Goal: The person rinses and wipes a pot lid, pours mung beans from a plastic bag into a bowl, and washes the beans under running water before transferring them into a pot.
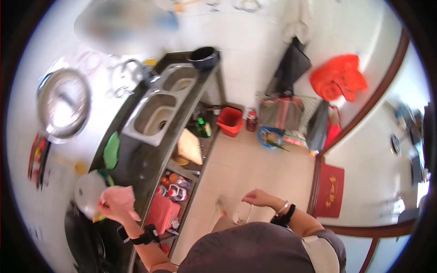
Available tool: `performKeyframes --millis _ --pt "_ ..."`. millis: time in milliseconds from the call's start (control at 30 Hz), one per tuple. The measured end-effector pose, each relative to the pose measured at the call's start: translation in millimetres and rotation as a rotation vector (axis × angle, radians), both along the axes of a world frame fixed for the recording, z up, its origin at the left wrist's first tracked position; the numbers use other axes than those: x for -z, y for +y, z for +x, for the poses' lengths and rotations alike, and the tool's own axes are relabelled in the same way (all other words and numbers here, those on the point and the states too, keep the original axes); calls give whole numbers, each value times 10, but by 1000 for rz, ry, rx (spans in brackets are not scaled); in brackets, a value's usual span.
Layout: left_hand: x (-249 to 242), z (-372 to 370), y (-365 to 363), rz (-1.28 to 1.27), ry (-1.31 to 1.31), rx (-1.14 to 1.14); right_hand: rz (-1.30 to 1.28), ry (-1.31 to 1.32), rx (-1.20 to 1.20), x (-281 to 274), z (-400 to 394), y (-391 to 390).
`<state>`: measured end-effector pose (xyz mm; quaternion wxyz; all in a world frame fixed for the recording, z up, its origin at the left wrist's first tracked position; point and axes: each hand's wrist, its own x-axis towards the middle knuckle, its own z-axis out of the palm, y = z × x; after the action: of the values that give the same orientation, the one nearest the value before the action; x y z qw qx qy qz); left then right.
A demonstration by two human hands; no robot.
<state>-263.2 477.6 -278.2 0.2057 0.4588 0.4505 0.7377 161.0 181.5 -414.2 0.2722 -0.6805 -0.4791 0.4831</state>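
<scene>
Left hand (114, 212) grasping pink cloth (120, 196) over desk (136, 164), bunched presumably for secure hold. Right hand (258, 198) loosely curled above floor (227, 166); contents, if any, cannot tell. Beyond: green cloth (111, 151) near sinks (157, 113), probably for handy reach; round metal tray (64, 104) against wall, likely saving space.

Lettering seen, none legible
Gold characters (331, 192) are displayed in a line on the red mat (322, 200) by the doorway, but they are too small and blurred to be read.
</scene>
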Motion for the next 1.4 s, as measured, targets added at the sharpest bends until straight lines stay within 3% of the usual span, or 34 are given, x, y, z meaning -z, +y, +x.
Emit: performKeyframes --millis 67,167,200,233,300,367,433,500,567,667,733,767,833,900,967,1000,1067,1100,1133,1200,1267,1400 --pt "123 68 431 73 -59 121 106 -75 13 -54 190 186" --pt "108 725 876 14 698 -435 128 -168 94 191 609 327" --pt "500 514 1299 -177 852 -376 130 -271 105 298 740 379" --pt "713 465 1660 -461 1168 -207 115 -273 144 414 867 406" --pt "853 870 1833 -415 1088 -395 -289 -379 135 558 1132 375" --pt "651 1682 2035 -470 1101 -373 -226 -403 241 524 1226 281" --pt "735 2201 2364 -170 690 309 -372 -459 360 663 1234 272" --pt "574 3089 2294 -173 621 563 -482 -338 288 587 1350 337" --pt "631 3793 2324 -184 720 725 -575 -220 216 616 1521 386" --pt "748 4672 2187 -116 926 872 -491 -117 336 864 2005 396" --pt "924 5077 2107 -44 1038 939 -279 -116 496 1055 2435 329" --pt "961 5260 2024 -66 1088 952 -287 -115 479 1118 2691 308" --pt "1161 5532 1944 -112 1122 974 -307 -136 676 1251 3342 332" --pt "1322 5705 1838 -156 1177 1003 -323 -223 675 1350 4002 426" --pt "1424 5856 1739 -498 1289 1159 -241 -362 665 1451 4597 582" --pt "1448 5976 1702 -503 1293 1149 -142 -412 637 1531 4919 692" --pt "1478 6190 1626 -785 1208 1297 -57 -455 656 1865 5555 943" --pt "1462 6290 1592 -798 1216 1290 -272 -498 697 1709 5837 1191" --pt "1432 6371 1544 -675 1269 1242 -65 -661 845 2038 6112 1278" --pt "1407 6483 1475 -563 1318 1186 210 -580 1064 1625 6552 1646" --pt "1407 6548 1461 -735 1304 1218 187 -539 1055 1742 6918 1922" --pt "1379 6678 1518 -733 1468 1257 119 -369 1001 1808 7120 1961"
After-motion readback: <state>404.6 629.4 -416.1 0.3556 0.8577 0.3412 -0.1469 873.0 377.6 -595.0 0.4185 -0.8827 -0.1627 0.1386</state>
